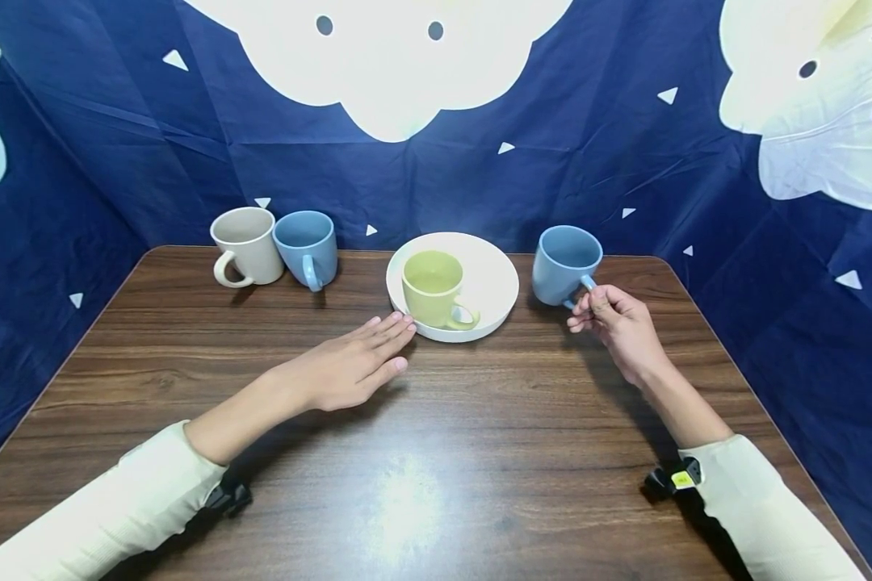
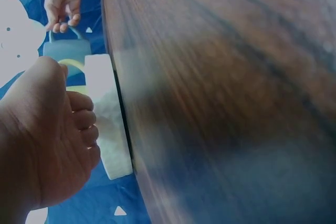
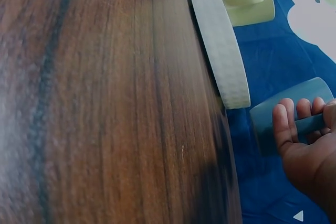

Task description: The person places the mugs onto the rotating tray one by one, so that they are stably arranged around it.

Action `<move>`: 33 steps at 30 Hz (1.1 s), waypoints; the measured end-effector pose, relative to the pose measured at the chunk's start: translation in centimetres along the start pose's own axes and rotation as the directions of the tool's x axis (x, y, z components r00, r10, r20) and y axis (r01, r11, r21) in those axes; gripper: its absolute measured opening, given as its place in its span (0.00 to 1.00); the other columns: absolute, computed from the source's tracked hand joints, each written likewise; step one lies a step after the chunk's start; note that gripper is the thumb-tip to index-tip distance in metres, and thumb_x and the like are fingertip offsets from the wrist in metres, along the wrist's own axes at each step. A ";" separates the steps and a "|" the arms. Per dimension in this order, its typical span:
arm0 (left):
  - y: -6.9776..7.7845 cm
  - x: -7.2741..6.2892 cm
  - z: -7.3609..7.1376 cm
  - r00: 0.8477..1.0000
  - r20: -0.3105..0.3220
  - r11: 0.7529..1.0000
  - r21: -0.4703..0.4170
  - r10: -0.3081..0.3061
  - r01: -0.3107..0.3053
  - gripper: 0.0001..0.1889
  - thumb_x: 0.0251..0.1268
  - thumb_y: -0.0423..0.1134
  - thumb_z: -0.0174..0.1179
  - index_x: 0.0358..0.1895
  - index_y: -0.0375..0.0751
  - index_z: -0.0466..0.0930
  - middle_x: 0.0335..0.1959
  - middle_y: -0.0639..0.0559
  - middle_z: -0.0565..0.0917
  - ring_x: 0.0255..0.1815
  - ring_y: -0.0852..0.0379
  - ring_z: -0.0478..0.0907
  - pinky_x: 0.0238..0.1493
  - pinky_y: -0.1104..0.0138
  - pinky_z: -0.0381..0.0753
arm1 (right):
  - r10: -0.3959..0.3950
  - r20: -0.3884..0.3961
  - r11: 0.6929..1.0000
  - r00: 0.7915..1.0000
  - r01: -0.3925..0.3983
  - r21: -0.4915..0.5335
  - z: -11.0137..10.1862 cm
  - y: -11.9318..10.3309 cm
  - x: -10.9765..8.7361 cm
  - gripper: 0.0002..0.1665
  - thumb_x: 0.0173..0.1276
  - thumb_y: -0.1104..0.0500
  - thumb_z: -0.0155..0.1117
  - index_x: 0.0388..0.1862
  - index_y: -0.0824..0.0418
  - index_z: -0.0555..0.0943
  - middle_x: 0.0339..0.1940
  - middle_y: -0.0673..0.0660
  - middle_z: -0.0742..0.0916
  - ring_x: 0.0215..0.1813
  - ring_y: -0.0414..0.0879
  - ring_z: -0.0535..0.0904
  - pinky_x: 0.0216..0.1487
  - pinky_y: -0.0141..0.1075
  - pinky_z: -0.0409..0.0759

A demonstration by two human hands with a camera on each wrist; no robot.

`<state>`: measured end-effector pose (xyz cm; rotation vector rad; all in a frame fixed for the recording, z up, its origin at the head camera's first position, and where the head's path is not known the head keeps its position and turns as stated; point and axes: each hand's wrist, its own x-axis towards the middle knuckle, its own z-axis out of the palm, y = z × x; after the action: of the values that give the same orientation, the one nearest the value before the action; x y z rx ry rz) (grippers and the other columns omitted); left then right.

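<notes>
My right hand (image 1: 623, 329) pinches the handle of a light blue mug (image 1: 555, 278) at the right side of the table. In the right wrist view this blue mug (image 3: 268, 114) tilts, with a gap between its base and the tabletop. A round white dish (image 1: 492, 278) with a low rim stands at the back centre, holding a yellow-green mug (image 1: 430, 303) upright, its handle toward the front right. My left hand (image 1: 352, 365) lies flat with straight fingers, its fingertips right at the dish's front-left rim. In the left wrist view the dish (image 2: 107, 114) shows just beyond that hand.
At the back left stand a cream mug (image 1: 257, 254) and a second blue mug (image 1: 320, 252), side by side and close together. The wooden table (image 1: 480, 452) ends at a dark blue cloth backdrop (image 1: 465, 186) with white cloud shapes.
</notes>
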<state>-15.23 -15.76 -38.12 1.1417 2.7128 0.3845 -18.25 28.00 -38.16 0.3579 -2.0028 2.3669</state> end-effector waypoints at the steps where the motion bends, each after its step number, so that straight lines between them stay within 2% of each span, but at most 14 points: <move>1: 0.0 0.0 0.0 1.000 -0.003 1.000 -0.003 0.001 -0.001 0.35 0.98 0.55 0.36 0.91 0.34 0.56 0.95 0.40 0.54 0.98 0.41 0.47 0.97 0.43 0.50 | 0.001 0.003 1.000 1.000 -0.001 -0.003 0.0 0.0 0.0 0.17 0.92 0.56 0.56 0.40 0.62 0.81 0.38 0.53 0.89 0.39 0.42 0.91 0.47 0.34 0.94; 12: -1.0 -0.1 0.3 0.999 -0.041 0.998 -0.046 0.030 -0.032 0.38 0.97 0.60 0.32 0.91 0.34 0.56 0.95 0.38 0.55 0.98 0.40 0.47 0.98 0.44 0.47 | 0.000 0.013 1.000 1.000 0.000 -0.018 0.3 -0.1 -0.2 0.18 0.92 0.56 0.55 0.40 0.63 0.81 0.37 0.53 0.89 0.39 0.42 0.91 0.47 0.34 0.94; 21: -1.0 0.0 -0.1 1.000 -0.013 1.000 -0.004 -0.021 0.021 0.35 0.99 0.55 0.35 0.91 0.34 0.55 0.95 0.40 0.53 0.98 0.40 0.46 0.97 0.43 0.48 | -0.004 0.017 1.000 1.000 0.005 -0.014 0.3 -0.1 -0.1 0.18 0.92 0.56 0.55 0.40 0.63 0.81 0.37 0.53 0.89 0.39 0.42 0.91 0.47 0.34 0.94; 33: -1.9 0.0 -0.5 0.997 -0.009 0.997 -0.022 -0.071 0.071 0.36 0.98 0.55 0.36 0.91 0.33 0.54 0.95 0.39 0.53 0.98 0.39 0.46 0.97 0.42 0.47 | -0.012 0.022 1.000 1.000 0.012 -0.011 0.3 -0.1 -0.1 0.18 0.92 0.56 0.55 0.40 0.64 0.81 0.37 0.53 0.89 0.39 0.42 0.91 0.47 0.34 0.94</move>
<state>-16.67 -17.12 -38.19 1.0375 2.7415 0.4090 -18.05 27.72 -38.02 0.3963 -2.0161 2.3545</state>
